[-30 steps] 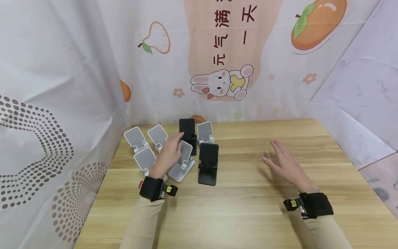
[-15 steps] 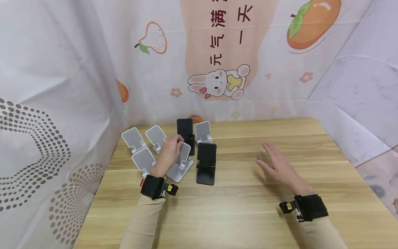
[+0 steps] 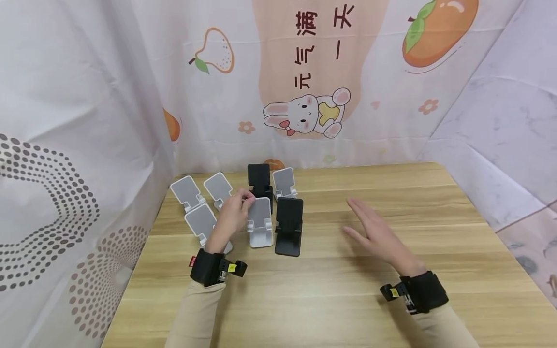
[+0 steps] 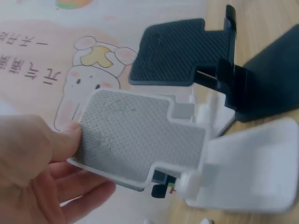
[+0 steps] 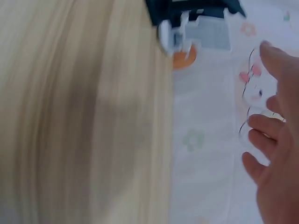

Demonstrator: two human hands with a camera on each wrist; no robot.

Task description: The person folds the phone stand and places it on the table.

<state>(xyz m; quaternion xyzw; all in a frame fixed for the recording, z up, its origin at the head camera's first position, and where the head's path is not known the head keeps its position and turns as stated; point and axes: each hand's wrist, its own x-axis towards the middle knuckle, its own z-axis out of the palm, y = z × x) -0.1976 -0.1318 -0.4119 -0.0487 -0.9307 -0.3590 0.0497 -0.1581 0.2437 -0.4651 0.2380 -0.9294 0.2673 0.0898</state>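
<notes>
My left hand (image 3: 230, 217) pinches the upper edge of a white phone stand (image 3: 260, 212) with a grey pad. In the left wrist view the thumb lies on the front of the stand's grey plate (image 4: 135, 135), fingers behind it. Just right of that stand is a black phone stand (image 3: 289, 224), set nearly parallel to it. My right hand (image 3: 378, 239) hovers over the table to the right, holding nothing. The right wrist view shows its fingers (image 5: 265, 125) loosely extended.
Behind are another black stand (image 3: 259, 175) and a white stand (image 3: 284, 181). More white stands (image 3: 186, 191) group at the left, some partly hidden by the left hand. The wooden table (image 3: 330, 290) meets a printed curtain (image 3: 383, 121) at the back.
The white stand in my left hand has turned from slanted to straight, beside the front black stand. My right hand has drifted left, still holding nothing.
</notes>
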